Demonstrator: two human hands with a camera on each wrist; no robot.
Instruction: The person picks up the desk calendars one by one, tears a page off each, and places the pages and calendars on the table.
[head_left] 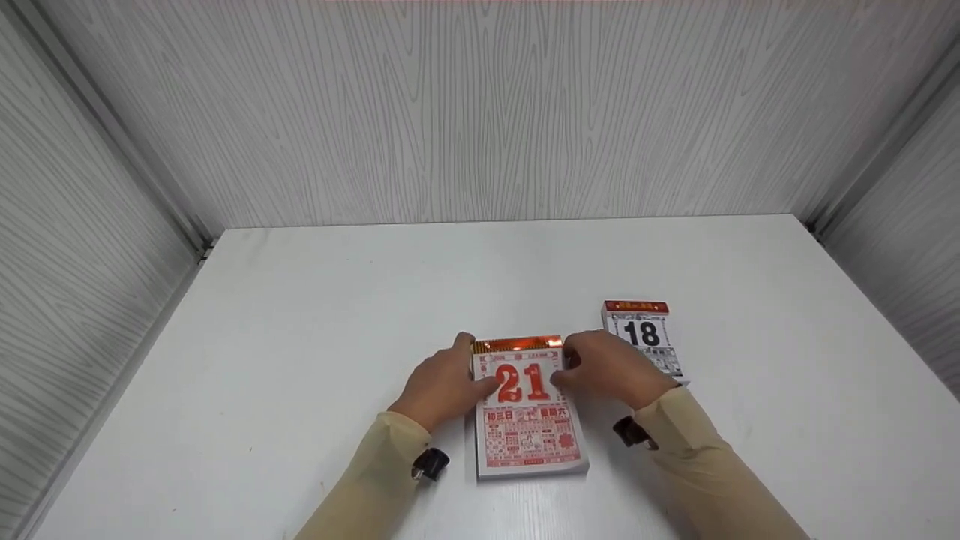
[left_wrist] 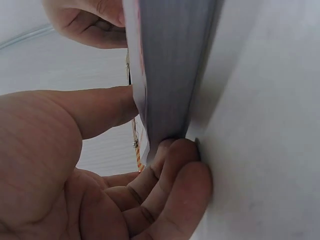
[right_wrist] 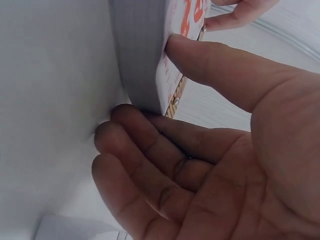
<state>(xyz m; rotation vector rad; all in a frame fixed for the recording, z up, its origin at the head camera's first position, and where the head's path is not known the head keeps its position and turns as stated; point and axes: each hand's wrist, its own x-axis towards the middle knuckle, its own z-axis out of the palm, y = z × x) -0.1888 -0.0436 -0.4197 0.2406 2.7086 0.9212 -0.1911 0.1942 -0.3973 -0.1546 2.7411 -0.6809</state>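
Note:
A thick tear-off calendar (head_left: 529, 439) with a red 21 on its top page and a shiny gold-orange binding strip lies on the white table. My left hand (head_left: 444, 386) grips its upper left edge, thumb on the page. At the upper right edge, my right hand (head_left: 609, 367) holds it the same way. In the left wrist view, curled fingers meet the side of the paper block (left_wrist: 167, 70) close to the tabletop. The right wrist view shows the thumb (right_wrist: 200, 57) pressing the printed face and the other fingers bent by the block's edge, low near the table.
A smaller calendar (head_left: 643, 331) with a black 18 and a red header lies just beyond my right hand, which partly covers it. The white table (head_left: 337, 300) is bordered by grey wood-grain panels (head_left: 480, 112) at the back and both sides.

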